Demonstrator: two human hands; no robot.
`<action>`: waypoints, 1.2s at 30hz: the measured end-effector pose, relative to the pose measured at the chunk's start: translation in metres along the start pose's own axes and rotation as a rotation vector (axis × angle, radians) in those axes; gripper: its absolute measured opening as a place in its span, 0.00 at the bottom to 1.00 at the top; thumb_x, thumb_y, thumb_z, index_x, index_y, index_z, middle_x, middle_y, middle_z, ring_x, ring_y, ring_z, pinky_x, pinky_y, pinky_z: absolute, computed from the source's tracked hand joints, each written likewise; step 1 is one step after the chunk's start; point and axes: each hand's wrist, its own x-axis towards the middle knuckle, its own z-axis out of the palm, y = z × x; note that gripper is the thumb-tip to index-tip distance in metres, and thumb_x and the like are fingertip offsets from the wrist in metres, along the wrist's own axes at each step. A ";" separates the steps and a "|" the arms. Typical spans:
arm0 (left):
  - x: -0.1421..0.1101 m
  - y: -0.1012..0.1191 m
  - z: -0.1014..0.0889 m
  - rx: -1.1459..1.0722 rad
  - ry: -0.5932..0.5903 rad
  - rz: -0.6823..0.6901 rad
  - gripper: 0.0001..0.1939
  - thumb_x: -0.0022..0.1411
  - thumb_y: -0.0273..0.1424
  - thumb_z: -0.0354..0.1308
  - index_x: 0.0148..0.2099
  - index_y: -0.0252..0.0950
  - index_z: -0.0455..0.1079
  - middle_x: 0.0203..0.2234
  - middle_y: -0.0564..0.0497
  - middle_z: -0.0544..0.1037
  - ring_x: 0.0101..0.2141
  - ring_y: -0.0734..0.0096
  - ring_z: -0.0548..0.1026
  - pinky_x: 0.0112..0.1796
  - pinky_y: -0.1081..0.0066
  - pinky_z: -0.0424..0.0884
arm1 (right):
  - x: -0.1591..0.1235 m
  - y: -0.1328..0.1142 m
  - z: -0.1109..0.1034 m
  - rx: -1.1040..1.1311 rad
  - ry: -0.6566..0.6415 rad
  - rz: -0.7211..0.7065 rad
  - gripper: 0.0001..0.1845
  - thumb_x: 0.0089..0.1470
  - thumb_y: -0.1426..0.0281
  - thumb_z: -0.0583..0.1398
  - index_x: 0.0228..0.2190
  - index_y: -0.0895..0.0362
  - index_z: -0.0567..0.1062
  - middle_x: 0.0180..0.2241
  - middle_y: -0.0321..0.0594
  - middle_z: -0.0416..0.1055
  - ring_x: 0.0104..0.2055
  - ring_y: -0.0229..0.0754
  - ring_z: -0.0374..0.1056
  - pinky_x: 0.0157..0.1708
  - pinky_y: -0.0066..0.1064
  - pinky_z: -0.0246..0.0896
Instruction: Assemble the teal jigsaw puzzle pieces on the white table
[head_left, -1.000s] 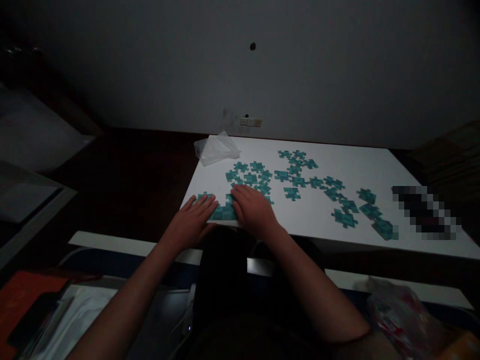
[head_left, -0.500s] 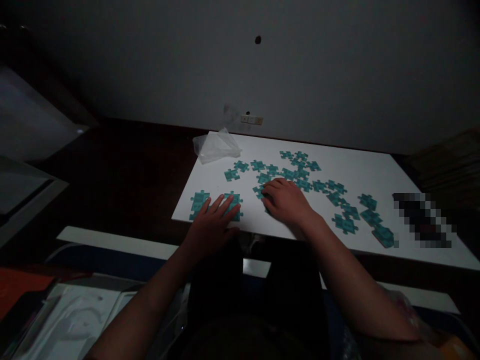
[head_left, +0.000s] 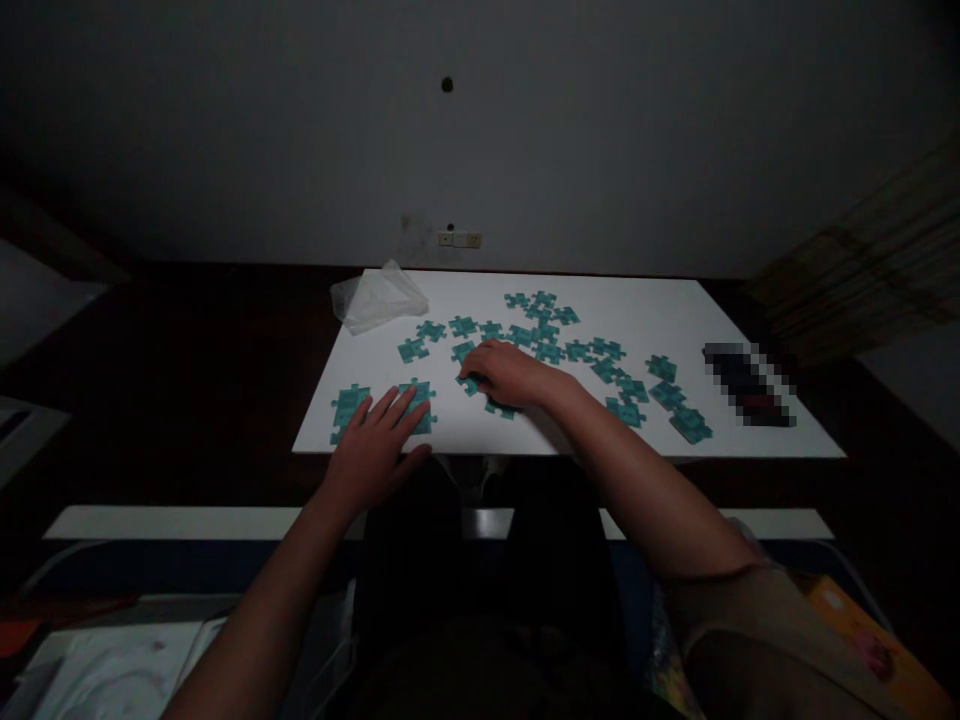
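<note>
My left hand (head_left: 373, 447) lies flat at the front left of the table, fingers spread. Its fingertips rest over one teal jigsaw puzzle piece (head_left: 424, 420) and reach the edge of another teal piece (head_left: 348, 406). In the middle, my right hand (head_left: 514, 374) is bent down with its fingers curled on a teal jigsaw puzzle piece (head_left: 469, 385), which they partly cover. Another piece (head_left: 501, 408) shows from beneath this hand. Several more teal pieces (head_left: 547, 352) are strewn behind and to the right, some of them touching or overlapping.
A crumpled clear plastic bag (head_left: 381, 298) lies at the back left corner of the white table (head_left: 637, 300). A blurred-out dark object (head_left: 750, 388) is near the right edge. Behind stands a wall with a socket (head_left: 460, 240). An orange box (head_left: 885, 640) is at lower right.
The whole view has swung to the right, so the table appears farther left. My right hand has shifted slightly off the front pieces, showing more of one. My left hand stays flat.
</note>
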 end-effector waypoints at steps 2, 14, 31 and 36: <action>0.001 0.001 -0.002 -0.027 0.017 -0.024 0.33 0.86 0.47 0.56 0.84 0.44 0.67 0.85 0.39 0.66 0.83 0.38 0.64 0.80 0.32 0.62 | -0.002 0.000 0.002 -0.013 0.007 0.009 0.24 0.62 0.82 0.69 0.56 0.52 0.89 0.57 0.46 0.88 0.61 0.54 0.79 0.67 0.46 0.71; 0.139 0.013 -0.010 -0.044 -0.148 -0.268 0.51 0.83 0.58 0.48 0.88 0.23 0.56 0.87 0.22 0.54 0.84 0.24 0.57 0.80 0.35 0.59 | -0.068 -0.018 -0.006 0.077 0.441 0.326 0.28 0.76 0.80 0.57 0.69 0.52 0.80 0.64 0.50 0.81 0.66 0.48 0.77 0.67 0.41 0.75; 0.170 0.098 -0.002 0.007 -0.223 -0.295 0.57 0.81 0.68 0.42 0.93 0.35 0.44 0.90 0.31 0.40 0.87 0.26 0.42 0.82 0.31 0.49 | -0.291 0.058 0.031 -0.136 0.674 1.005 0.34 0.75 0.51 0.60 0.71 0.57 0.80 0.74 0.65 0.72 0.76 0.77 0.64 0.73 0.73 0.63; 0.174 0.122 0.011 0.005 -0.265 -0.367 0.55 0.80 0.70 0.42 0.93 0.42 0.46 0.90 0.35 0.37 0.87 0.24 0.38 0.80 0.20 0.41 | -0.266 0.071 0.039 -0.017 0.523 0.989 0.41 0.75 0.44 0.59 0.75 0.55 0.75 0.81 0.64 0.64 0.83 0.85 0.54 0.79 0.82 0.48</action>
